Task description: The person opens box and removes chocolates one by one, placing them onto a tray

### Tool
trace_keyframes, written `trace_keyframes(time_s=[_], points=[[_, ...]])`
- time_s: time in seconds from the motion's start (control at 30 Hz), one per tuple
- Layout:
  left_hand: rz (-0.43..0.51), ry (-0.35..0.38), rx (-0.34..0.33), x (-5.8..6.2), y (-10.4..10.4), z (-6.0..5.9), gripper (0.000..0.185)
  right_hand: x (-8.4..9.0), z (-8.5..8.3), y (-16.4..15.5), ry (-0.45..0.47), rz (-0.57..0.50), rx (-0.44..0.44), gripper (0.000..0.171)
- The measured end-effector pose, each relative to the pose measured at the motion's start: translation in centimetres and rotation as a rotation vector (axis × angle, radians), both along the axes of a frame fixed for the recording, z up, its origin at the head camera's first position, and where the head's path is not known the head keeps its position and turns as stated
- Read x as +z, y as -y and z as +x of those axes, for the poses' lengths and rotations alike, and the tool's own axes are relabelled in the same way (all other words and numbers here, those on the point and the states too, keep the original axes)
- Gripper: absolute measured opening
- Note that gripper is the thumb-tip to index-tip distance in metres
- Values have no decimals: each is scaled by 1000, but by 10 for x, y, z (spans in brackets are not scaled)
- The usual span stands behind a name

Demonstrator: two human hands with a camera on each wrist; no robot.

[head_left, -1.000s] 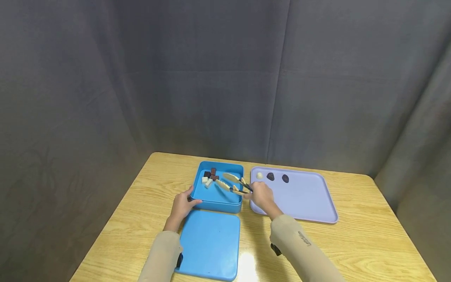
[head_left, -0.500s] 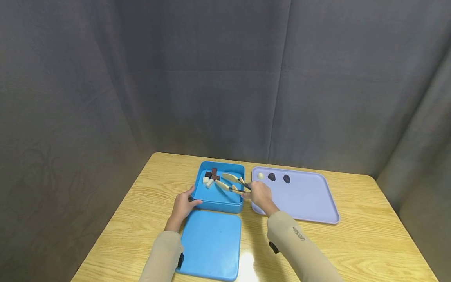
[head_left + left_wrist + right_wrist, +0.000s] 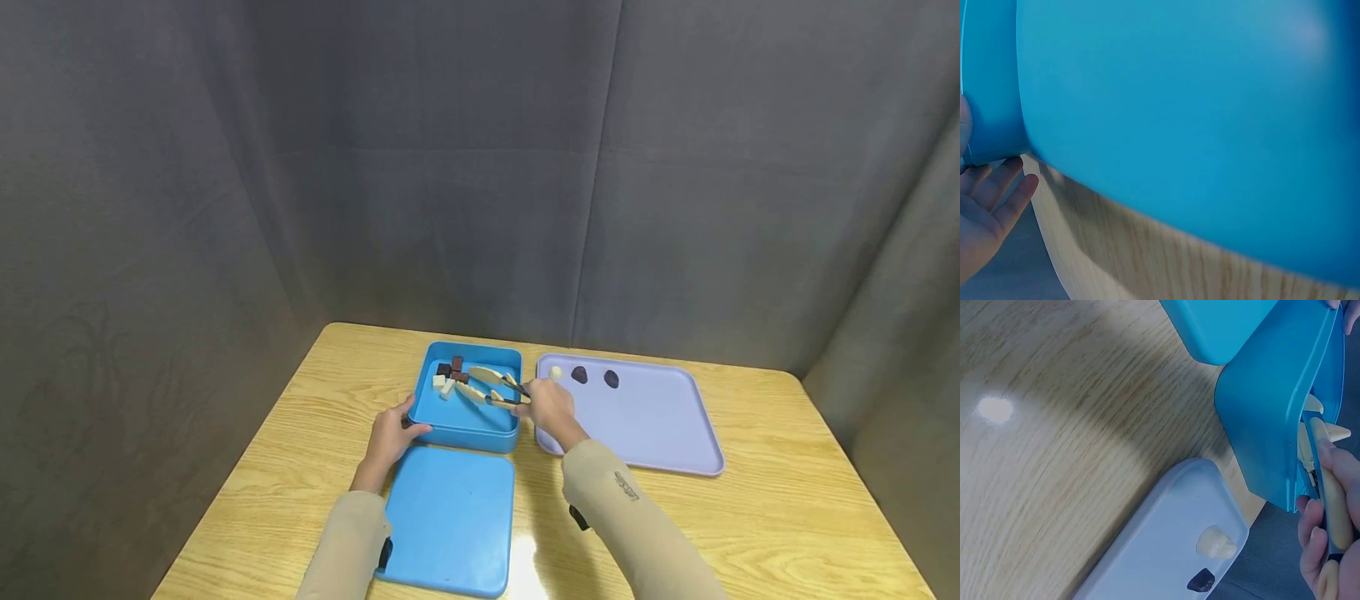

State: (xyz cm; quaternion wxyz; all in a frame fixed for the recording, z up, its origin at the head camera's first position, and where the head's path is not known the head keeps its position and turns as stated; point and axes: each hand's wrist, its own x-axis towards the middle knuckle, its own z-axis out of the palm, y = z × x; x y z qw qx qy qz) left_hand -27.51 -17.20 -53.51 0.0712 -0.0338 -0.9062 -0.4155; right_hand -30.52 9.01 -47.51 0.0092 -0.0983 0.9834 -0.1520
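Note:
My left hand (image 3: 387,437) grips the near left corner of an open blue box (image 3: 465,440), thumb along its front wall and fingers at its side. Inside lie small brown blocks (image 3: 457,364) and white blocks (image 3: 438,382), clustered toward the back left. Held in my right hand (image 3: 552,408) is a pair of tongs (image 3: 480,393) with cream-coloured ends, reaching in over the box's right wall. Their two ends stand apart, with the tips close to the blocks. In the right wrist view the fingers wrap the tongs' handle (image 3: 1336,509), while the tips are partly hidden by the box wall.
Right of the box lies a lilac tray (image 3: 645,433), bearing a white piece (image 3: 556,372) and two dark pieces (image 3: 611,379) along its back. A flat blue lid (image 3: 450,521) lies in front of the box. A grey curtain (image 3: 465,167) hangs behind the wooden table.
My right hand and the tongs have shifted a little left, bringing the tips closer to the blocks. The left hand stays at the box corner.

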Motion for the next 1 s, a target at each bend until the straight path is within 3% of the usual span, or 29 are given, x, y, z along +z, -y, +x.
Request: trace_keyframes(time_s=[0.53, 1.0], points=[[-3, 9, -3, 1, 0, 0, 66, 2, 2, 0, 23, 21, 2, 41], [0, 2, 1, 0, 0, 1, 66, 2, 7, -5, -17, 0, 27, 35]])
